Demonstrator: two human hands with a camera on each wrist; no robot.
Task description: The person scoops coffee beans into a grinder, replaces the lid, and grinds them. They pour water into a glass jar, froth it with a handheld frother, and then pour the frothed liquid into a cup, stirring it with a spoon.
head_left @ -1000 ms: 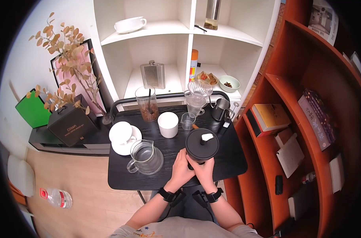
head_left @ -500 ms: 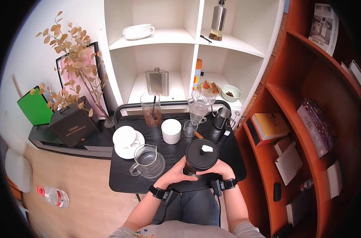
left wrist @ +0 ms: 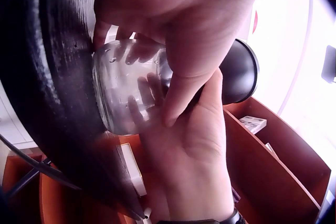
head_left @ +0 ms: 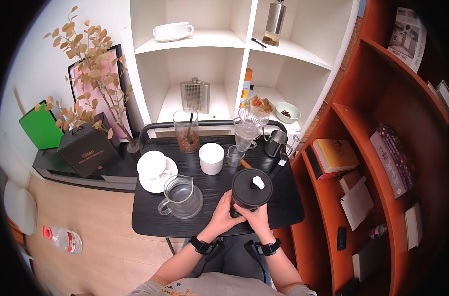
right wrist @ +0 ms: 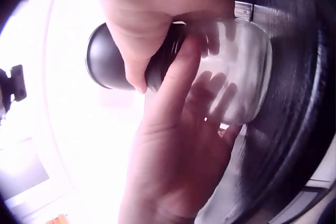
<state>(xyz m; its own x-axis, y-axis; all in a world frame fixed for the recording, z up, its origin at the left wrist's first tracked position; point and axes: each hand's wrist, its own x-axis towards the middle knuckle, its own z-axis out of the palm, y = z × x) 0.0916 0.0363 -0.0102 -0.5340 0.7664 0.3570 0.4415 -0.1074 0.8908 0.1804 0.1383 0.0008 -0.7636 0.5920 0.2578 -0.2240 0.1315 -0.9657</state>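
Note:
A hand coffee grinder [head_left: 246,186] stands upright near the tray table's front edge, its round black lid carrying a white-topped stub. Both wrist views show its clear glass jar [left wrist: 116,90] below, its base right at the black tabletop, and its black upper part [right wrist: 106,58]. My left hand [head_left: 223,218] grips it from the left, fingers curled round the jar and showing through the glass. From the right my right hand [head_left: 255,218] holds it, its thumb lying across the black neck. The two hands overlap closely at the front.
Left of the hands stands a glass server [head_left: 182,200]; behind it a white cup on a saucer [head_left: 158,187]. Further back are a white canister [head_left: 211,160], a glass of beans [head_left: 187,140], a small glass pitcher [head_left: 235,157], a glass dripper [head_left: 251,118] and a steel kettle [head_left: 275,143].
Half a second ago my right hand was spread round the grinder's right side, wrist farther right. It has swung back in beside my left hand, which has shifted slightly right.

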